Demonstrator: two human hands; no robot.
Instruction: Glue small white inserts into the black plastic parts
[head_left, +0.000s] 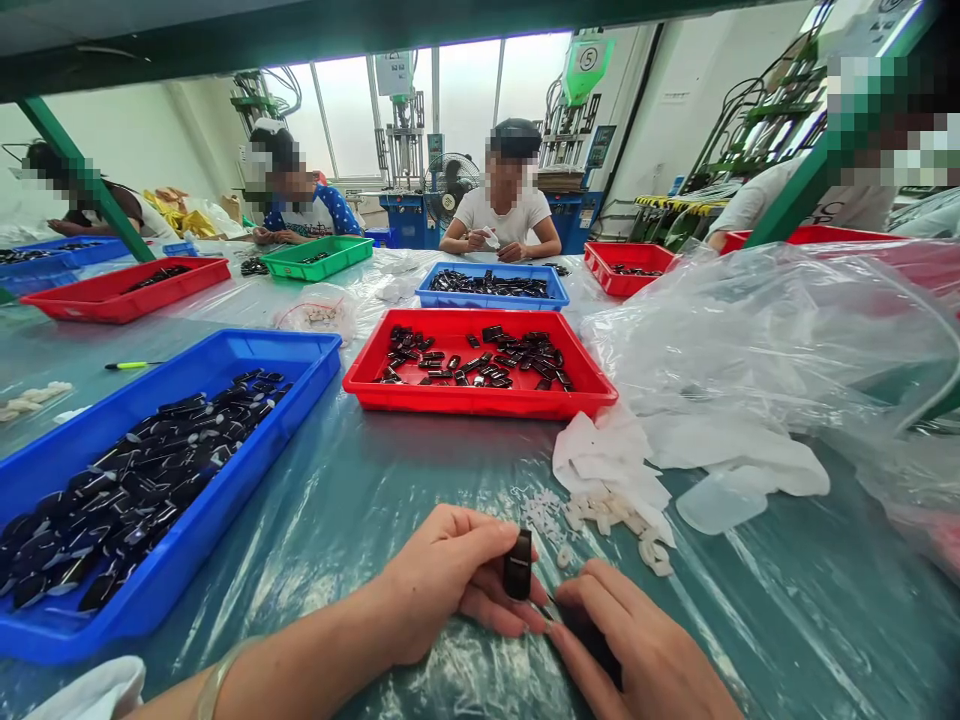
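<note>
My left hand (442, 585) pinches a small black plastic part (517, 565) upright between thumb and fingers, just above the table. My right hand (637, 650) is closed around a thin dark tool (581, 630) whose tip meets the base of the part. Just beyond my fingers lies a scatter of small white plastic pieces (600, 515). A red tray (480, 398) with several black parts sits ahead. A blue tray (225, 480) full of black parts is at my left.
White cloth and a clear plastic bag (750, 340) lie at the right. More red, blue and green trays stand farther back. Three people sit at the far side, another at the right. A pen (131, 365) lies at the left. A green frame crosses overhead.
</note>
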